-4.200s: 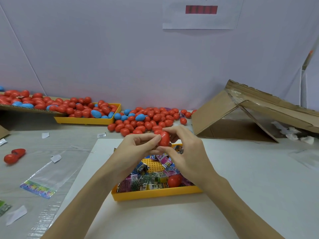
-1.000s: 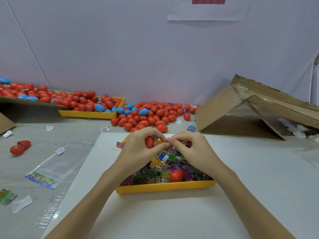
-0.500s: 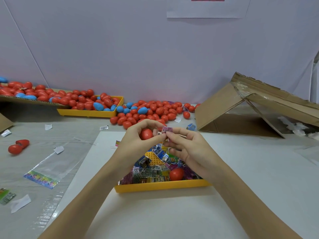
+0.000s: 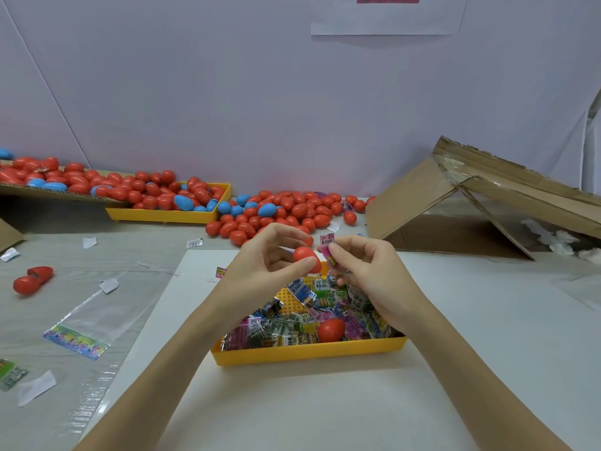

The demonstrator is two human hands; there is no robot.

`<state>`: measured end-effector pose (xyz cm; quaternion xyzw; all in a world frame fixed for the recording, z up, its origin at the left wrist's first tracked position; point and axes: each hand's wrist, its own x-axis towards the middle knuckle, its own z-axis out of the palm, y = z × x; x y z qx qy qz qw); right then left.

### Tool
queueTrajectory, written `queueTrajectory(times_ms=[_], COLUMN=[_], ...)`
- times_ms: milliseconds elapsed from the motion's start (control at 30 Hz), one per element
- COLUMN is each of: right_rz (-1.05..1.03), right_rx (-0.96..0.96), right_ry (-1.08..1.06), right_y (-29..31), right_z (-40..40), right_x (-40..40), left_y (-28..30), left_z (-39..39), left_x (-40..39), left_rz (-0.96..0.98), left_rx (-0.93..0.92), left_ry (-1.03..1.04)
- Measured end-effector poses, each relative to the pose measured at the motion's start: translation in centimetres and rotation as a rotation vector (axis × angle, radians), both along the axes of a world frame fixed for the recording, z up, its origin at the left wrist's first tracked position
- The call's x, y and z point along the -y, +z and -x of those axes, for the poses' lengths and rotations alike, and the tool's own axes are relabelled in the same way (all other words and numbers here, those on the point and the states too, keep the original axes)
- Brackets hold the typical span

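Above the far end of a yellow tray (image 4: pixel 309 352), my left hand (image 4: pixel 263 265) holds a red plastic egg half (image 4: pixel 305 256) between thumb and fingers. My right hand (image 4: pixel 367 271) pinches a small pink printed packet (image 4: pixel 327 248) upright, just right of the egg half. The tray is full of small colourful packets (image 4: pixel 292 323). Another red egg piece (image 4: pixel 331 330) lies among them near the tray's front right.
Behind the hands lies a heap of red and blue eggs (image 4: pixel 283 211). Another yellow tray (image 4: pixel 169 216) of eggs sits at the back left. A collapsed cardboard box (image 4: pixel 481 203) stands at the right. A clear bag (image 4: pixel 87 317) and an opened red egg (image 4: pixel 31 279) lie at the left.
The whole red egg held earlier is now an egg half in my left hand. My right hand has lifted a pink packet from the tray up beside it.
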<state>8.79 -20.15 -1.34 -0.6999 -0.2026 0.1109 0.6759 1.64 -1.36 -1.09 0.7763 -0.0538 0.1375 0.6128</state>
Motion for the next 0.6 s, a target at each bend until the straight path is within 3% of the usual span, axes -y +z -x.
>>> queueTrajectory(times_ms=[300, 600], right_rz=[0.047, 0.012], right_rx=[0.087, 0.029], right_ry=[0.006, 0.047], right_y=[-0.02, -0.06], right_z=[-0.07, -0.05], right_x=[0.08, -0.11], left_y=[0.17, 0.23], left_z=[0.09, 0.07], left_x=[-0.09, -0.17], left_rz=[-0.014, -0.011], left_rx=[-0.001, -0.012], left_ry=[0.013, -0.002])
